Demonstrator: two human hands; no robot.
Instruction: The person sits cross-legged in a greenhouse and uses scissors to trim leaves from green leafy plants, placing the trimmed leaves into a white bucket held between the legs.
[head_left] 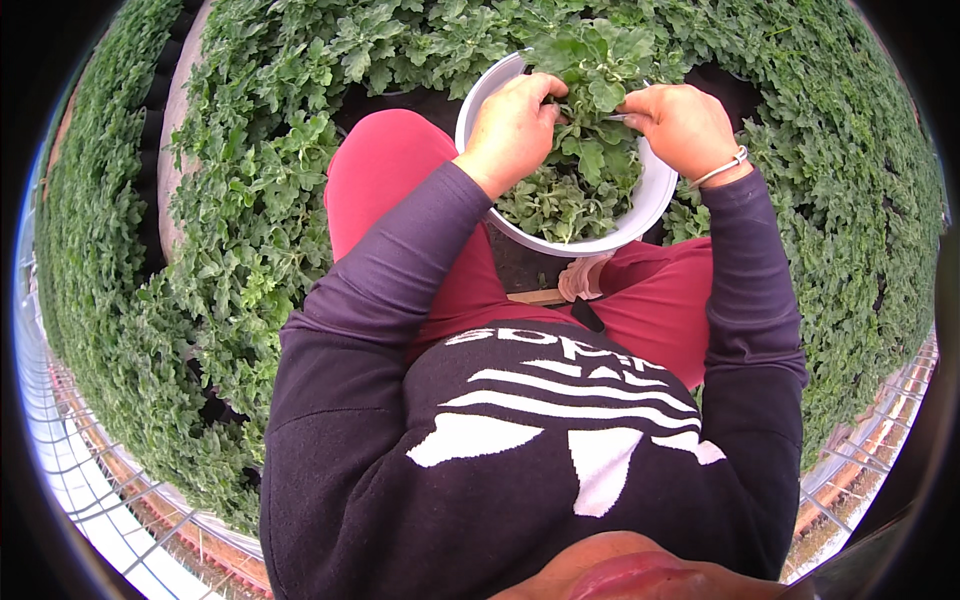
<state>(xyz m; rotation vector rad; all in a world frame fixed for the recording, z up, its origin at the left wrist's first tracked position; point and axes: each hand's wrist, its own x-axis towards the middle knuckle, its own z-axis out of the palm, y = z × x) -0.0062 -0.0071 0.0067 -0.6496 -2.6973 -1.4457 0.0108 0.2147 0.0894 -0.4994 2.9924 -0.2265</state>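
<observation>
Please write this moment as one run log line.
left hand: at leafy sprigs | right hand: at same sprigs | white bucket: beneath hands, greenery inside

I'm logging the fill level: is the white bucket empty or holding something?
Not empty: leafy green sprigs lie inside the white bucket, within its rim; how deep, I cannot tell.

Soft, even daylight in here, with hardly a hard shadow.
Pale ground (pixel 88 528) glares white at lower left; wire mesh (pixel 160 545) bends along the dark rim, blue fringes the left edge, and the held plant's top leaves (pixel 568 52) look smeared.
</observation>
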